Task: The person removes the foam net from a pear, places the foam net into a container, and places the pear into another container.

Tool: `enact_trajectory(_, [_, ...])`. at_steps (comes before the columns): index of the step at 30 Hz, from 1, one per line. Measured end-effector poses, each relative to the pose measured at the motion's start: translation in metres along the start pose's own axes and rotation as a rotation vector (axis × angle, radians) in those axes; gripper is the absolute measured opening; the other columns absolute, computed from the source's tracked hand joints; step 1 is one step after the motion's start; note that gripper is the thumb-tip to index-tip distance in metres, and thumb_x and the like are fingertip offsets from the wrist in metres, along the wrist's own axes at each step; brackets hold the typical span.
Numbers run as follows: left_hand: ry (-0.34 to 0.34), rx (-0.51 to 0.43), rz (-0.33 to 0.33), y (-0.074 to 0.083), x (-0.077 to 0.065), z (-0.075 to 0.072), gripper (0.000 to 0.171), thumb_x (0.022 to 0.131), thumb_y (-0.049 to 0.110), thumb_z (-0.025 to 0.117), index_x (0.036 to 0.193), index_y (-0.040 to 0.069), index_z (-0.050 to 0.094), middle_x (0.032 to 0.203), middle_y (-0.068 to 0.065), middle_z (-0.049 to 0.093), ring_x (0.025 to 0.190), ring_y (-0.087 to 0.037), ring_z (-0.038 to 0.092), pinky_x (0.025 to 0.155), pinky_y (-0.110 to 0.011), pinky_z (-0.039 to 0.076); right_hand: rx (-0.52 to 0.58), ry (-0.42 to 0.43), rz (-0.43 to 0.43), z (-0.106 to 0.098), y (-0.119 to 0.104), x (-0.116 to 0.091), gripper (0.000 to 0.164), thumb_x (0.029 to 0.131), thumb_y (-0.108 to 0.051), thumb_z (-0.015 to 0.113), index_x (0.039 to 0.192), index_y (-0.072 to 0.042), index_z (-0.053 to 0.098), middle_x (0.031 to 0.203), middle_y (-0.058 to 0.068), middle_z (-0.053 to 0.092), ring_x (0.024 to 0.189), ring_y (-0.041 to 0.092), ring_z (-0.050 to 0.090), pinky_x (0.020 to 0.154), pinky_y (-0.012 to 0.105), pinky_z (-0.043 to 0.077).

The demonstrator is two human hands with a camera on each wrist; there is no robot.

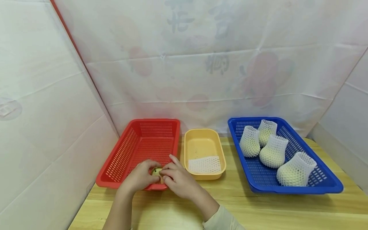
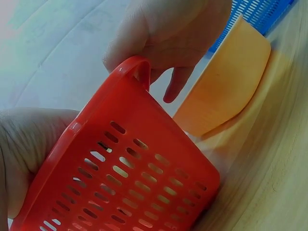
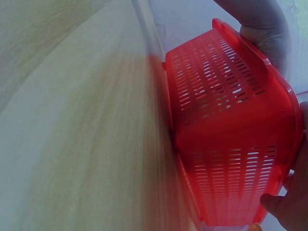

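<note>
Over the near end of a red basket [image 1: 158, 124], both hands hold a yellow-green pear [image 1: 156, 172] with a dark stem. My left hand [image 1: 142, 175] curls round its left side, thumb toward the near rim. From the right, my right hand [image 1: 179, 179] has thumb and fingertips on the same pear, with one finger raised away. The left wrist view shows the basket's slotted wall [image 2: 144, 168], the left hand [image 2: 31, 144] at the rim and the right hand [image 2: 173, 33] across the corner. In both wrist views the wall hides the pear.
A yellow tray [image 1: 204, 143] right of the red basket holds a flat white foam net [image 1: 205, 164]. Farther right, a blue basket [image 1: 253, 188] holds several pale fruits in foam nets [image 1: 273, 151]. White cloth walls [image 1: 184, 80] close off the wooden table [image 1: 230, 204] behind and at the sides.
</note>
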State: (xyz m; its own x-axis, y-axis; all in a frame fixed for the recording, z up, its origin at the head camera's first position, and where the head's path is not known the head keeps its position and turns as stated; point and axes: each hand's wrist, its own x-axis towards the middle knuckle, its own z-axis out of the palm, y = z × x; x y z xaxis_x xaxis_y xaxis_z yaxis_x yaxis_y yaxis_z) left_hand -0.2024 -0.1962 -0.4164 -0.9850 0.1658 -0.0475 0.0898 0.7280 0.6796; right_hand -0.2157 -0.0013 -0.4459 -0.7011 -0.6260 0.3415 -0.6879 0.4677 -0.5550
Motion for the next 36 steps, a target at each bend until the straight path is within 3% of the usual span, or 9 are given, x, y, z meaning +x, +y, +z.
enact_trajectory(6, [-0.010,-0.014,0.019,-0.002,0.001,0.000,0.032,0.081,0.021,0.078,0.112,0.021,0.072,0.120,0.003,0.066,0.109,-0.021,0.059,0.085,-0.045,0.053,0.001,-0.018,0.005,-0.001,0.001,-0.001,0.029,0.099,-0.021,0.051,0.116,-0.014,0.073,0.119,-0.006,0.064,0.151,0.025,0.017,0.120,0.045,0.027])
enact_trajectory(10, [-0.004,0.002,0.057,0.000,0.002,0.001,0.029,0.082,0.023,0.079,0.111,0.019,0.073,0.117,0.003,0.067,0.106,-0.021,0.060,0.085,-0.045,0.054,-0.003,-0.037,0.020,-0.006,0.001,-0.002,0.031,0.101,-0.027,0.050,0.120,-0.015,0.071,0.133,-0.004,0.060,0.151,0.024,0.016,0.119,0.048,0.029])
enact_trajectory(14, [0.002,0.022,0.054,0.001,0.001,0.002,0.035,0.082,0.022,0.079,0.116,0.015,0.072,0.120,0.001,0.067,0.111,-0.024,0.061,0.088,-0.050,0.053,0.026,-0.058,0.064,-0.017,-0.003,-0.009,0.039,0.102,-0.041,0.050,0.126,-0.016,0.068,0.147,-0.002,0.051,0.151,0.022,0.019,0.115,0.053,0.033])
enact_trajectory(18, [0.020,0.040,0.031,0.001,0.000,0.002,0.040,0.082,0.023,0.079,0.120,0.014,0.070,0.123,0.000,0.067,0.115,-0.025,0.061,0.094,-0.053,0.051,0.033,-0.040,0.088,-0.036,-0.009,-0.021,0.040,0.100,-0.043,0.053,0.127,-0.017,0.067,0.147,-0.003,0.051,0.149,0.022,0.027,0.114,0.053,0.035])
enact_trajectory(27, [0.063,0.094,0.062,0.005,-0.003,-0.003,0.050,0.079,0.028,0.083,0.125,0.015,0.066,0.129,-0.002,0.063,0.120,-0.023,0.057,0.099,-0.049,0.049,-0.124,0.213,0.048,-0.103,0.012,-0.059,0.034,0.095,-0.038,0.064,0.122,-0.016,0.069,0.138,0.003,0.058,0.132,0.025,0.051,0.106,0.048,0.046])
enact_trajectory(31, [0.071,0.099,0.063,0.009,-0.006,-0.003,0.051,0.081,0.031,0.081,0.128,0.018,0.064,0.132,-0.001,0.060,0.124,-0.024,0.055,0.100,-0.049,0.049,-0.173,0.323,0.073,-0.137,0.032,-0.080,0.033,0.093,-0.029,0.068,0.121,-0.012,0.068,0.135,0.008,0.060,0.127,0.031,0.054,0.102,0.052,0.048])
enact_trajectory(36, [0.110,0.017,0.129,0.026,-0.010,0.001,0.048,0.088,0.037,0.074,0.132,0.024,0.060,0.140,0.005,0.052,0.133,-0.024,0.047,0.105,-0.052,0.045,-0.227,0.461,0.157,-0.177,0.058,-0.112,0.030,0.093,-0.020,0.069,0.120,-0.008,0.068,0.131,0.013,0.061,0.125,0.036,0.053,0.099,0.059,0.045])
